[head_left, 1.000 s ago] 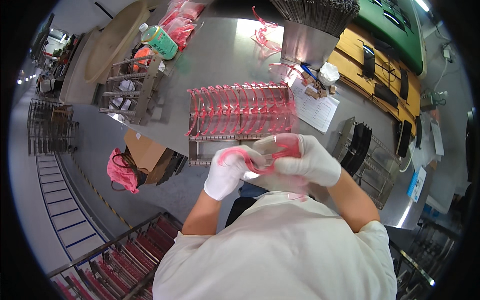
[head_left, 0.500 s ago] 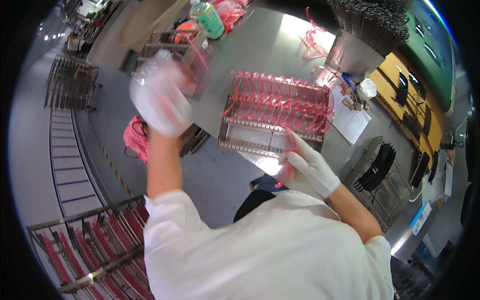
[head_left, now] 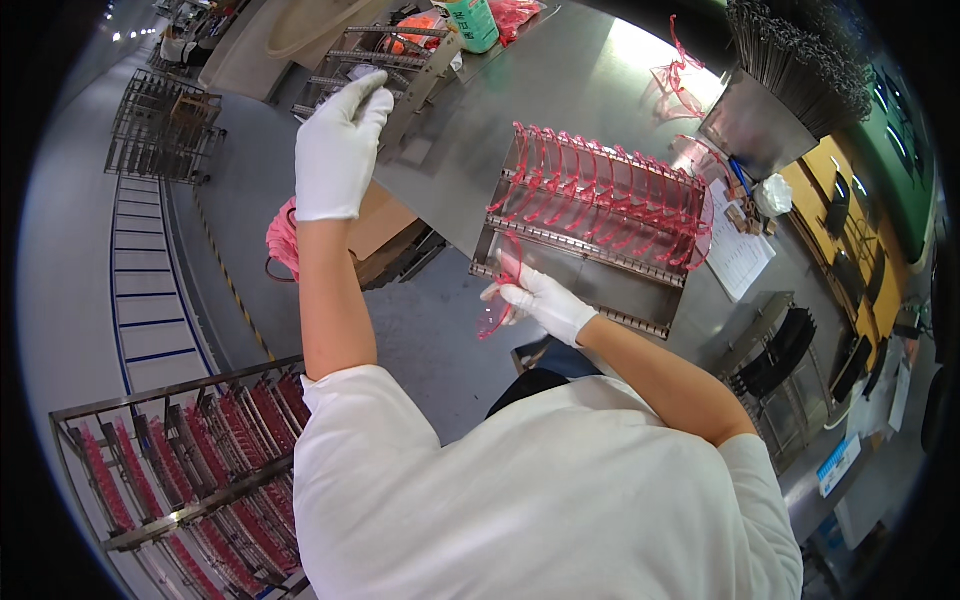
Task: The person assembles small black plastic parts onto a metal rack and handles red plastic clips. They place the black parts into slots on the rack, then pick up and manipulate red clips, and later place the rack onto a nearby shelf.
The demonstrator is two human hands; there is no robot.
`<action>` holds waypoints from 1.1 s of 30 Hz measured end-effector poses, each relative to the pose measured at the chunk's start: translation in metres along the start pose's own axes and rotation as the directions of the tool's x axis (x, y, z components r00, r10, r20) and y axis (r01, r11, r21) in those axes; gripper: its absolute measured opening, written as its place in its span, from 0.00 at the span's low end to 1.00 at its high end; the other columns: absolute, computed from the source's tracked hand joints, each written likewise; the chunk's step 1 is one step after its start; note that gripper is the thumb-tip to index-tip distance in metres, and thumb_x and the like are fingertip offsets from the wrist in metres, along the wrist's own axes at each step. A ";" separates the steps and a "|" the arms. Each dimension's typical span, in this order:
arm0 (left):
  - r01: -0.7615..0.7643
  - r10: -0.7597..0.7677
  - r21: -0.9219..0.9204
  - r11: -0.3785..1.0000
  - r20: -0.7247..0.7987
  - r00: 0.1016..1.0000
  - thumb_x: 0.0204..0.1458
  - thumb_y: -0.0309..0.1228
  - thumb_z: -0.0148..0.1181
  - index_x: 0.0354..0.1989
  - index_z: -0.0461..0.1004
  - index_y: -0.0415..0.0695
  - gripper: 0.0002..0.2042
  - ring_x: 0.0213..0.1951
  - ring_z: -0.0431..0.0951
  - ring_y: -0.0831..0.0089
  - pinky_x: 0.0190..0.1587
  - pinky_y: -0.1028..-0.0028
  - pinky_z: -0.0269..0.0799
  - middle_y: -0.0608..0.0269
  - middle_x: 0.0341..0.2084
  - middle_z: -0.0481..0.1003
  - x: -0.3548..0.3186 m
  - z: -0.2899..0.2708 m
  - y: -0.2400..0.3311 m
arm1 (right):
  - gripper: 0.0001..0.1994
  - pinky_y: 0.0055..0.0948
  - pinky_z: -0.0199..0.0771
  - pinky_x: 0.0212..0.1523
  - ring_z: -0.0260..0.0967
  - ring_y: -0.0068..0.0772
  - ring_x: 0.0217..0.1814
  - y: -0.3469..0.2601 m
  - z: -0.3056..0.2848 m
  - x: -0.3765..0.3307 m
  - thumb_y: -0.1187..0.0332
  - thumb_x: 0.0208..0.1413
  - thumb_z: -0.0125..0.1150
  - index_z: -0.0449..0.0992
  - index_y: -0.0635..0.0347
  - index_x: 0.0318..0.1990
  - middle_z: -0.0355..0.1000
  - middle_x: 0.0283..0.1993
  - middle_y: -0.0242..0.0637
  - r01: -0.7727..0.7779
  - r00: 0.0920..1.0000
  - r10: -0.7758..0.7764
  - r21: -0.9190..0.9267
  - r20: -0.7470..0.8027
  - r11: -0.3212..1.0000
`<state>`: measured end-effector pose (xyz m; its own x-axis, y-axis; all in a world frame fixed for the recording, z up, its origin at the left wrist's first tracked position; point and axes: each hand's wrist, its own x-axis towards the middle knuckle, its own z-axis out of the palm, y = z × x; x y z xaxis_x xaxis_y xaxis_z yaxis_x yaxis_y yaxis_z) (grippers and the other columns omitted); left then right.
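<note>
My right hand (head_left: pixel 545 306), in a white glove, pinches a see-through pink eyewear frame (head_left: pixel 492 318) at the near left side of a metal rack (head_left: pixel 640 322). In that rack several similar curved pink pieces (head_left: pixel 600 200) stand side by side. Out to the left, my gloved left hand (head_left: pixel 342 155) is raised with fingers slightly bent. A gap shows between thumb and forefinger, and no object is visible in them. Beside it lies another metal rack (head_left: pixel 425 90) at the table's left end.
Loose pink pieces (head_left: pixel 682 90) and a metal bin of thin dark rods (head_left: pixel 765 120) stand far right on the steel table (head_left: pixel 540 75). A paper sheet (head_left: pixel 738 255) lies beside the rack. A rack of black curved pieces (head_left: pixel 775 350) is at right. A shelved cart (head_left: pixel 180 515) stands lower left.
My left hand, blurred before with pink around it, has moved up and shows no pink now. My right hand and its pink frame have shifted left along the rack. The view has shifted slightly.
</note>
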<state>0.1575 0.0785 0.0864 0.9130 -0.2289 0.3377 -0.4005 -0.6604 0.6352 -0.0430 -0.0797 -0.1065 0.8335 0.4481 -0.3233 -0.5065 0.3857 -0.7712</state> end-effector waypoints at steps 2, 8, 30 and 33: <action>-0.010 0.010 -0.013 1.000 0.023 1.000 0.62 0.36 0.63 0.54 0.81 0.43 0.15 0.34 0.81 0.76 0.42 0.75 0.75 0.56 0.36 0.84 -0.002 0.002 -0.008 | 0.33 0.25 0.76 0.46 0.70 0.19 0.37 0.001 0.001 0.009 0.67 0.73 0.47 0.39 0.51 0.80 0.74 0.55 0.36 -0.008 1.000 0.007 -0.035 -0.028 0.999; 0.008 -0.009 0.015 1.000 0.083 0.997 0.61 0.35 0.64 0.54 0.80 0.42 0.16 0.38 0.83 0.73 0.45 0.74 0.76 0.54 0.39 0.84 -0.011 0.009 -0.004 | 0.33 0.27 0.76 0.48 0.70 0.20 0.41 -0.001 0.004 0.006 0.66 0.73 0.47 0.41 0.52 0.79 0.73 0.53 0.34 0.030 0.999 -0.034 -0.106 -0.032 0.994; -0.111 0.150 -0.140 0.984 0.309 0.939 0.61 0.29 0.64 0.55 0.79 0.37 0.15 0.37 0.80 0.78 0.45 0.77 0.75 0.61 0.35 0.82 -0.002 0.059 0.079 | 0.23 0.39 0.82 0.28 0.79 0.42 0.27 -0.015 0.015 0.033 0.60 0.73 0.45 0.49 0.60 0.67 0.77 0.30 0.50 -0.246 0.960 0.191 -0.289 -0.207 0.925; -0.214 0.253 -0.145 0.966 0.359 0.898 0.60 0.29 0.65 0.54 0.79 0.36 0.16 0.39 0.82 0.73 0.46 0.75 0.76 0.55 0.38 0.83 0.010 0.081 0.099 | 0.18 0.41 0.79 0.31 0.78 0.43 0.27 -0.042 0.012 -0.015 0.58 0.72 0.47 0.61 0.59 0.62 0.77 0.28 0.45 -0.126 0.957 -0.054 -0.579 -0.284 0.806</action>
<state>0.1331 -0.0469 0.0960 0.7466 -0.6296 0.2151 -0.5939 -0.4849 0.6420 -0.0369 -0.0927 -0.0624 0.8879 0.1793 -0.4237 -0.3855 -0.2126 -0.8979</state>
